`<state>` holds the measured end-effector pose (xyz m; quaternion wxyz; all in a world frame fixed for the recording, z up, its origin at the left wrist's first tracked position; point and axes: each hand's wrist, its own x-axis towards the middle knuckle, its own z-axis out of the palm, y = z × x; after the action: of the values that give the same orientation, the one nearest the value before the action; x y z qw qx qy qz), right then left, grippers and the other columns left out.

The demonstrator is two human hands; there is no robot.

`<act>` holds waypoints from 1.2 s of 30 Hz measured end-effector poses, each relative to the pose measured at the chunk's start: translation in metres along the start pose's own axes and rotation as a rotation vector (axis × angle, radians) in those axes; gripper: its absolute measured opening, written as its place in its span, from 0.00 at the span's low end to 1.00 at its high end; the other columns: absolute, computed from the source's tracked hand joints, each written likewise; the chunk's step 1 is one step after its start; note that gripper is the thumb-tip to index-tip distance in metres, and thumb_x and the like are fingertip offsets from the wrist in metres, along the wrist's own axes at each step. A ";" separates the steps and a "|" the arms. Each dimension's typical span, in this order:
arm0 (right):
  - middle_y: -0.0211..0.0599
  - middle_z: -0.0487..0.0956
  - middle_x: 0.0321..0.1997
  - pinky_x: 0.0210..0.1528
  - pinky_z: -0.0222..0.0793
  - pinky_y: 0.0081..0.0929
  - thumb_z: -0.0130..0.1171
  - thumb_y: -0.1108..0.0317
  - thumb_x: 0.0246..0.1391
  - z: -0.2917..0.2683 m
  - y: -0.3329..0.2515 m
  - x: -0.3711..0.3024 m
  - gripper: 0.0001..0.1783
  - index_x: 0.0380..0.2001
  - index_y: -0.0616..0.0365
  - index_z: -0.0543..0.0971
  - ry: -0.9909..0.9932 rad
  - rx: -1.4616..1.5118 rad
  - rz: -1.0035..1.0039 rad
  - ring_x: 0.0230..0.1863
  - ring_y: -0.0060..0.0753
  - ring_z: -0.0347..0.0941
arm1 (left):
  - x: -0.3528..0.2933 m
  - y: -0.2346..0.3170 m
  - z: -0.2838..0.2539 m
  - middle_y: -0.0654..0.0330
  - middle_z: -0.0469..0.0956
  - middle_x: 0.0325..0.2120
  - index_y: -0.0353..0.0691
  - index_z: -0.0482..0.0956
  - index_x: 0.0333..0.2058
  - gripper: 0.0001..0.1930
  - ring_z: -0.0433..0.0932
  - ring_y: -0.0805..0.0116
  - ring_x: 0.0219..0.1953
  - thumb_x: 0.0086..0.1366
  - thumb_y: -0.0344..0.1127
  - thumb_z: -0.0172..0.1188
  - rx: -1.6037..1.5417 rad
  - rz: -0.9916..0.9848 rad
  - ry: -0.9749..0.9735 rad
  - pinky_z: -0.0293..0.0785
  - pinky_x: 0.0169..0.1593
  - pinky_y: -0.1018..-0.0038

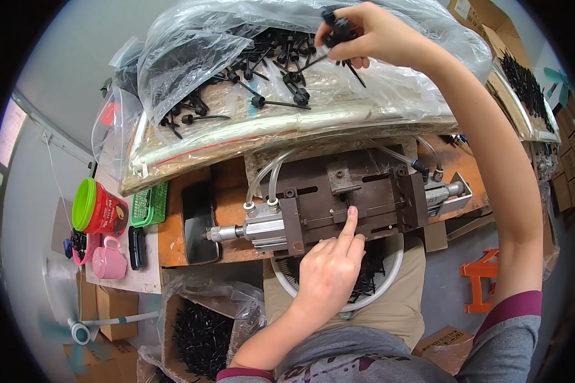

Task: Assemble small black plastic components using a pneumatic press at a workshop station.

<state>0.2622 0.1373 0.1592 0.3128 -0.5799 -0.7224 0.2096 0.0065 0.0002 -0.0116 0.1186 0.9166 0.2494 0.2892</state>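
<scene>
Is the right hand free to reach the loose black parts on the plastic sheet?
Probably yes: the right hand already hovers over the loose black parts, pinching a few, with nothing between them on the plastic sheet.

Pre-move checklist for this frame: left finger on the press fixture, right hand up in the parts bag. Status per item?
1. Right hand grips black plastic parts: ok.
2. Parts lifted free of the pile in the clear bag: ok, though one stem hangs low.
3. Left hand, index fingertip on the fixture's centre slot: not ok if the clamp cycles.
4. Slot empty for loading: cannot tell, finger covers it.
5. Air hoses seated on the left cylinder: ok.
6. White catch bowl under the fixture: ok.
</scene>
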 end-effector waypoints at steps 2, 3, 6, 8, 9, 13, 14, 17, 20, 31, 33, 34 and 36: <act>0.33 0.81 0.26 0.31 0.75 0.22 0.68 0.72 0.52 -0.005 0.007 -0.004 0.11 0.39 0.63 0.82 0.119 0.145 0.014 0.26 0.22 0.77 | 0.000 0.001 -0.002 0.46 0.77 0.55 0.35 0.81 0.33 0.13 0.84 0.62 0.29 0.50 0.30 0.72 0.009 -0.002 -0.021 0.80 0.36 0.72; 0.33 0.81 0.27 0.32 0.77 0.22 0.70 0.72 0.53 -0.007 0.008 -0.007 0.11 0.38 0.63 0.82 0.183 0.293 0.010 0.27 0.23 0.79 | 0.000 0.000 -0.004 0.46 0.77 0.55 0.36 0.81 0.33 0.13 0.84 0.62 0.29 0.49 0.31 0.72 0.014 -0.005 -0.032 0.80 0.35 0.72; 0.35 0.82 0.30 0.34 0.77 0.21 0.69 0.72 0.54 -0.015 0.010 -0.022 0.10 0.39 0.61 0.82 0.357 0.558 -0.038 0.28 0.23 0.80 | 0.003 0.000 -0.010 0.47 0.79 0.53 0.36 0.82 0.36 0.14 0.83 0.65 0.26 0.51 0.30 0.73 0.002 -0.004 -0.073 0.80 0.34 0.75; 0.38 0.82 0.34 0.33 0.76 0.24 0.65 0.71 0.54 -0.018 0.010 -0.040 0.14 0.43 0.64 0.79 0.429 0.623 -0.094 0.27 0.26 0.77 | 0.006 0.002 -0.019 0.48 0.80 0.52 0.35 0.82 0.40 0.15 0.82 0.69 0.24 0.53 0.30 0.73 -0.259 -0.096 -0.015 0.79 0.33 0.77; 0.36 0.81 0.35 0.28 0.72 0.22 0.63 0.71 0.54 -0.015 0.008 -0.051 0.20 0.49 0.64 0.75 0.473 0.640 -0.123 0.25 0.20 0.74 | 0.009 0.005 -0.025 0.49 0.80 0.51 0.34 0.82 0.42 0.16 0.82 0.71 0.23 0.54 0.29 0.73 -0.392 -0.138 0.015 0.79 0.32 0.78; 0.34 0.81 0.33 0.21 0.70 0.19 0.64 0.70 0.56 0.043 -0.028 -0.111 0.17 0.48 0.64 0.75 0.294 0.961 -0.079 0.21 0.16 0.74 | 0.021 -0.004 -0.048 0.46 0.66 0.64 0.31 0.70 0.61 0.29 0.80 0.66 0.48 0.61 0.24 0.67 -0.959 -0.323 0.274 0.85 0.41 0.72; 0.37 0.82 0.33 0.23 0.74 0.23 0.66 0.71 0.55 0.059 -0.031 -0.124 0.15 0.44 0.64 0.77 0.170 1.156 -0.051 0.22 0.20 0.77 | 0.023 -0.005 -0.055 0.46 0.64 0.66 0.29 0.66 0.63 0.31 0.78 0.63 0.53 0.62 0.23 0.64 -1.122 -0.379 0.279 0.85 0.43 0.70; 0.41 0.82 0.34 0.22 0.73 0.21 0.65 0.74 0.55 0.093 -0.035 -0.160 0.15 0.45 0.65 0.77 0.097 1.324 0.124 0.22 0.23 0.77 | 0.020 -0.003 -0.059 0.44 0.76 0.52 0.25 0.71 0.59 0.25 0.83 0.58 0.44 0.62 0.19 0.62 -1.366 -0.399 0.135 0.85 0.45 0.69; 0.44 0.83 0.36 0.23 0.73 0.19 0.64 0.73 0.57 0.105 -0.025 -0.171 0.15 0.46 0.64 0.76 0.144 1.414 0.187 0.21 0.23 0.77 | 0.013 0.005 -0.067 0.43 0.81 0.42 0.22 0.79 0.48 0.20 0.86 0.55 0.37 0.54 0.15 0.67 -1.160 -0.365 0.095 0.86 0.40 0.70; 0.40 0.82 0.41 0.39 0.76 0.21 0.66 0.79 0.54 0.121 -0.018 -0.200 0.14 0.45 0.67 0.78 0.712 0.802 0.099 0.36 0.24 0.78 | -0.013 0.002 -0.011 0.50 0.80 0.50 0.35 0.84 0.37 0.14 0.84 0.67 0.32 0.49 0.27 0.74 -0.198 -0.069 0.120 0.80 0.34 0.75; 0.40 0.83 0.41 0.41 0.76 0.24 0.68 0.82 0.49 0.123 -0.017 -0.207 0.14 0.41 0.66 0.82 0.747 0.407 0.007 0.37 0.29 0.79 | -0.012 0.000 -0.004 0.51 0.81 0.51 0.35 0.84 0.36 0.14 0.83 0.67 0.30 0.50 0.29 0.73 -0.058 -0.012 0.051 0.78 0.33 0.75; 0.40 0.83 0.41 0.42 0.76 0.24 0.68 0.83 0.47 0.123 -0.017 -0.211 0.13 0.39 0.66 0.83 0.747 0.168 -0.035 0.38 0.31 0.80 | -0.009 0.001 -0.003 0.52 0.81 0.50 0.36 0.84 0.36 0.14 0.83 0.67 0.28 0.50 0.30 0.73 -0.026 -0.010 0.046 0.77 0.32 0.76; 0.43 0.84 0.40 0.43 0.78 0.29 0.68 0.80 0.48 0.122 -0.020 -0.212 0.12 0.38 0.65 0.84 0.735 -0.174 -0.239 0.40 0.38 0.81 | -0.005 0.001 -0.002 0.54 0.83 0.49 0.37 0.84 0.36 0.14 0.82 0.68 0.26 0.50 0.30 0.73 0.044 -0.009 0.036 0.76 0.30 0.77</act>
<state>0.1913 -0.0661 0.0411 0.5223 -0.5525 -0.6398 -0.1121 0.0021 -0.0035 -0.0118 0.0954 0.9124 0.2619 0.2997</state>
